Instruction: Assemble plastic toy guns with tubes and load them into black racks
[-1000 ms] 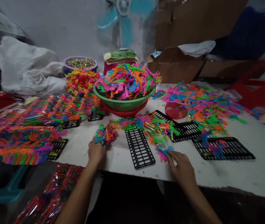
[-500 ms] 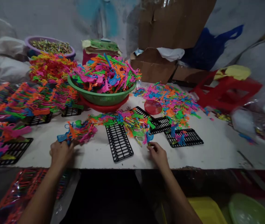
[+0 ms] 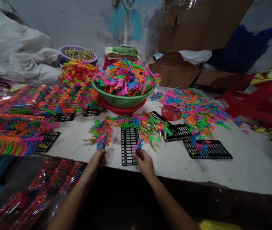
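Note:
My left hand [image 3: 97,159] is closed on a blue toy gun [image 3: 100,145], beside a small heap of colourful plastic pieces [image 3: 97,129]. Between the fingertips of my right hand [image 3: 145,164] are small pink and blue toy guns [image 3: 139,145], held just over the right edge of a black slotted rack [image 3: 128,153]. That rack lies flat before me, its far end under a loose pile of toy guns and yellowish sticks [image 3: 147,126]. How many pieces each hand holds is hard to make out.
A green basin [image 3: 121,99] heaped with toy guns stands behind. More black racks [image 3: 216,148] lie to the right, near a red dish [image 3: 171,112] and scattered pieces. Filled racks in plastic [image 3: 18,127] crowd the left. The table's front edge [image 3: 188,180] runs below my hands.
The view has turned left. My right hand has moved left from the loose pile to the black rack, with toy guns in its fingers. My left hand has drawn back toward the middle.

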Demonstrator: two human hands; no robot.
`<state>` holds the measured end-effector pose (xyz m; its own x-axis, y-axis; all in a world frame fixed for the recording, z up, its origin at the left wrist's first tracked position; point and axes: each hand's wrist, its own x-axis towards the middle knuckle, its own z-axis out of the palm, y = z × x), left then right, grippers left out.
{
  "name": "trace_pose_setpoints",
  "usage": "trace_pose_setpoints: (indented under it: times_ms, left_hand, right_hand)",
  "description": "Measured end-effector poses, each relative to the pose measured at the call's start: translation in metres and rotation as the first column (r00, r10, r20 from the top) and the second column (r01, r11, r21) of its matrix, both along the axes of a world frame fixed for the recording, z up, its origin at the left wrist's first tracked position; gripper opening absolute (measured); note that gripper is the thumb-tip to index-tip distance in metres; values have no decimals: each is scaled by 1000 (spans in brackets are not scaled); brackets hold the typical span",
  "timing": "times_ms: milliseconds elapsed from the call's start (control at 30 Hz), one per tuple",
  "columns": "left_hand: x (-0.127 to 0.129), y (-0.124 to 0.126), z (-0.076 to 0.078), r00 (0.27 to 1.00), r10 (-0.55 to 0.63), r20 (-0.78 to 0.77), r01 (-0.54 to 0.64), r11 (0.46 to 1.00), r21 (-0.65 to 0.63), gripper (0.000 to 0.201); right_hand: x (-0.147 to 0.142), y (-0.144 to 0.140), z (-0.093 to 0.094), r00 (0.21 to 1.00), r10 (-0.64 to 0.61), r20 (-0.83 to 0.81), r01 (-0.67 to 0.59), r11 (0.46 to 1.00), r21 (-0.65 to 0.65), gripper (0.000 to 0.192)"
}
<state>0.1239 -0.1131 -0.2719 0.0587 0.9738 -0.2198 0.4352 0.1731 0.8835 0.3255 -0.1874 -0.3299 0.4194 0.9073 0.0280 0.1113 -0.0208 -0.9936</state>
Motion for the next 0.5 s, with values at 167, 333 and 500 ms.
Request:
trace_pose_setpoints:
  times_ms: [167,333,500]
  left_hand:
    - [13,-35,-15,911,-58,409,84,995,-47,45]
    - [13,-35,-21,917,-202,345,167,978,128,38]
    - [37,-45,-41,974,-225,26,207,929,307,26]
  right_hand:
    - [6,-11,-1,997,66,-33,-64,995,74,31]
    - [30,-21,-4,999,-37,-29,39,998,54,31]
    - [53,-27,2,998,-17,52,17,1000,4,26]
